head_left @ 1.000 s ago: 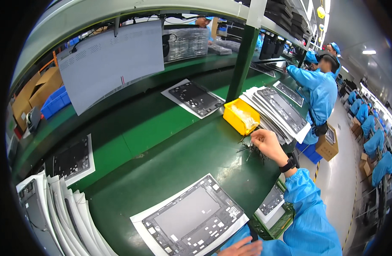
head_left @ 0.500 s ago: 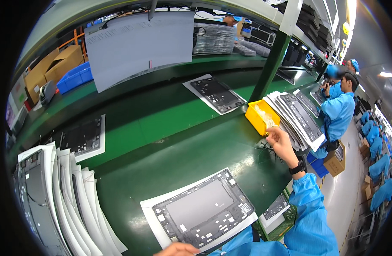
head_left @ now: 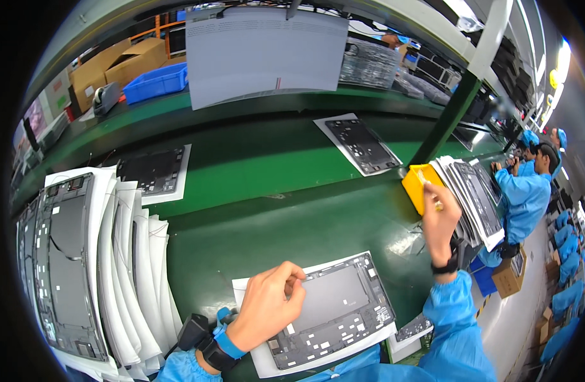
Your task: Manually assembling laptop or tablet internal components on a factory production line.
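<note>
A dark tablet housing (head_left: 340,299) with small white pads lies on a white sheet (head_left: 264,363) on the green bench before me. Over its upper left part, my left hand (head_left: 270,305) is closed, thumb and index finger drawn together; whatever they may grip is too small to make out. My right hand (head_left: 440,219) is raised at the front of a yellow bin (head_left: 415,191), its fingers pinched. Something small and pale may sit at those fingertips, but I cannot make it out. The bin's contents are mostly behind the hand.
Stacked housings with white sheets (head_left: 124,274) stand at the left; another stack (head_left: 474,197) is beyond the bin. Two more housings (head_left: 359,146) (head_left: 152,172) lie across the green bench. A green post (head_left: 448,121) rises behind the bin. Co-workers in blue (head_left: 528,184) are at the right.
My left hand has come up from the lower edge to above the housing. My right hand stays by the yellow bin, now more upright. The whole view has shifted as my head turned left.
</note>
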